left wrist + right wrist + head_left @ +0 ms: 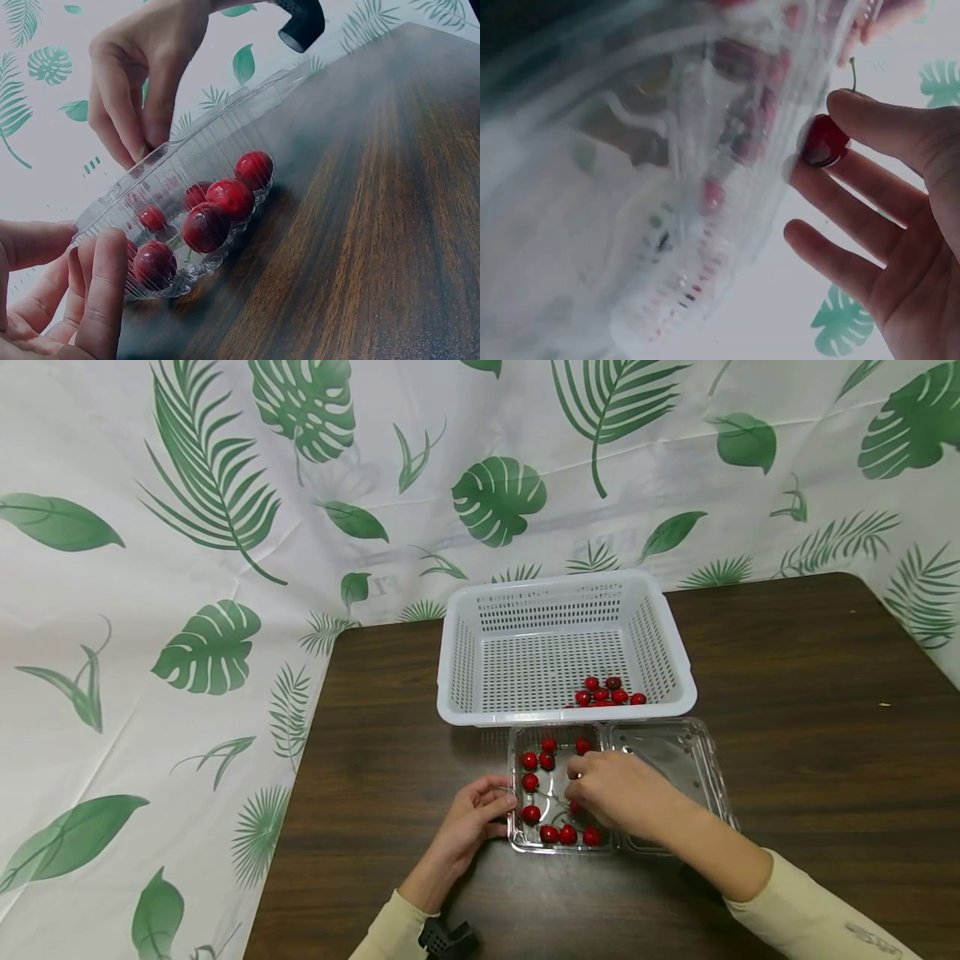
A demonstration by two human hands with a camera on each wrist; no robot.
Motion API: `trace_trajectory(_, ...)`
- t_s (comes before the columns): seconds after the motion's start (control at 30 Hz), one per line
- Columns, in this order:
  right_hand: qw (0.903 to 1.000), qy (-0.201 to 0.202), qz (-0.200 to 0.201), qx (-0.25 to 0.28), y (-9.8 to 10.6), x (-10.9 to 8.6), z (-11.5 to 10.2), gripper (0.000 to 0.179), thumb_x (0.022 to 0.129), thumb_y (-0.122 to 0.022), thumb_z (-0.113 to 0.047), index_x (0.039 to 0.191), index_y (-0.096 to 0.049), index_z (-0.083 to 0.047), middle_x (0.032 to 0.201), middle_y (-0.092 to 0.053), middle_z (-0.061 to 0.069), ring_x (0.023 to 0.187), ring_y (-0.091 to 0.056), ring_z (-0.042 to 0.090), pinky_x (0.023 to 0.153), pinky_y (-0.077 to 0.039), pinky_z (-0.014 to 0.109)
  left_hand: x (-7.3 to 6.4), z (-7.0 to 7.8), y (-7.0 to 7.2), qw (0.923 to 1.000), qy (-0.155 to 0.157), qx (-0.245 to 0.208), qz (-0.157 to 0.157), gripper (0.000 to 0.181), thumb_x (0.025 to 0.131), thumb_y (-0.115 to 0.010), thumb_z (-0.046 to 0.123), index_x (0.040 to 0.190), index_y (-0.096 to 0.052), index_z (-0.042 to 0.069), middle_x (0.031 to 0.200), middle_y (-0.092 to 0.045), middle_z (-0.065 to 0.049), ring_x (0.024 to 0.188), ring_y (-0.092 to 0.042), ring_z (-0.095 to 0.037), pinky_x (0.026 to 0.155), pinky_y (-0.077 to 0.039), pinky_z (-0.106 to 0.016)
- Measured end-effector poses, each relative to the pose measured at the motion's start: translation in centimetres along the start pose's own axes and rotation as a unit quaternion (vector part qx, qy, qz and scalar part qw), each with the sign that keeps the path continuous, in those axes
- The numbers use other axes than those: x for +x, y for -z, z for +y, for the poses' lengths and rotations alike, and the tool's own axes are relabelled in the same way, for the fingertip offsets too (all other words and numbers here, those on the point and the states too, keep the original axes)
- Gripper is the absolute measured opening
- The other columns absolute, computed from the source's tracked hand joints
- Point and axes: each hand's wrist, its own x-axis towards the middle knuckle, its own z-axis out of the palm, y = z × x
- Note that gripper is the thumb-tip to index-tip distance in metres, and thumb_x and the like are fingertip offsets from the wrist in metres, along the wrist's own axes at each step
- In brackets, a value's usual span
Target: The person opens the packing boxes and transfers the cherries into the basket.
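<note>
Fingers of your right hand (pixel 618 789) pinch one cherry (pixel 826 141) over the clear tray (pixel 546 783), forearm (pixel 708 843) slanting from 4 o'clock; hold lightly (skin could bruise) and lower it gently. Your left hand (pixel 471 818), fingers loose, rests against the tray's 9 o'clock wall; the basket (pixel 540 664) sits at 12 o'clock.

I can read no word, label, brand or number for certain. My right sleeve (pixel 813 906) bears a small dark script-like mark (pixel 873 937), too small to make out; faint letter-like shapes (pixel 386 585) on the leaf-printed sheet (pixel 408 518) are too pale to read.
</note>
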Motion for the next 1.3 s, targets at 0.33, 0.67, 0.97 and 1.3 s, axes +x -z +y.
trace_trajectory(0.33, 0.9984, -0.036, 0.025, 0.036, 2.6, -0.3, 1.3, 0.012, 0.077, -0.079, -0.013, 0.088, -0.076, -0.017, 0.087, -0.063, -0.004, 0.074, -0.060, 0.011, 0.068, -0.054, 0.029, 0.1, 0.0, 0.0, 1.0000, -0.002, -0.001, -0.001, 0.037, 0.087, -0.066, 0.004, 0.119, -0.051, -0.007, 0.089, -0.062, -0.003, 0.075, -0.060, -0.014, 0.059, -0.053, -0.026)
trace_trajectory(0.67, 0.9942, -0.054, 0.084, 0.040, 3.9, -0.4, 3.2, 0.012, 0.078, -0.078, -0.014, 0.090, -0.074, -0.012, 0.090, -0.064, -0.003, 0.079, -0.063, 0.013, 0.069, -0.056, 0.032, 0.2, -0.2, 0.1, 1.0000, -0.006, -0.004, -0.004, 0.040, 0.087, -0.066, 0.005, 0.121, -0.050, -0.008, 0.089, -0.061, -0.005, 0.076, -0.060, -0.016, 0.060, -0.054, -0.026)
trace_trajectory(0.97, 0.9794, -0.125, 0.158, -0.003, 3.9, -0.6, 5.2, 0.021, 0.078, -0.076, -0.008, 0.098, -0.073, -0.004, 0.097, -0.065, 0.007, 0.081, -0.064, 0.025, 0.070, -0.056, 0.041, 0.2, -0.2, 0.1, 1.0000, -0.002, -0.003, -0.002, 0.039, 0.086, -0.067, 0.006, 0.119, -0.051, -0.007, 0.088, -0.062, -0.004, 0.075, -0.060, -0.015, 0.059, -0.053, -0.026)
trace_trajectory(1.3, 0.9655, -0.192, 0.175, -0.023, 3.3, -0.9, 6.9, 0.024, 0.076, -0.076, -0.007, 0.100, -0.072, -0.006, 0.099, -0.065, 0.008, 0.087, -0.064, 0.027, 0.071, -0.054, 0.044, 0.2, -0.3, 0.2, 0.9999, -0.007, -0.006, -0.006, 0.039, 0.086, -0.066, 0.005, 0.120, -0.050, -0.008, 0.088, -0.062, -0.003, 0.076, -0.060, -0.015, 0.059, -0.053, -0.026)
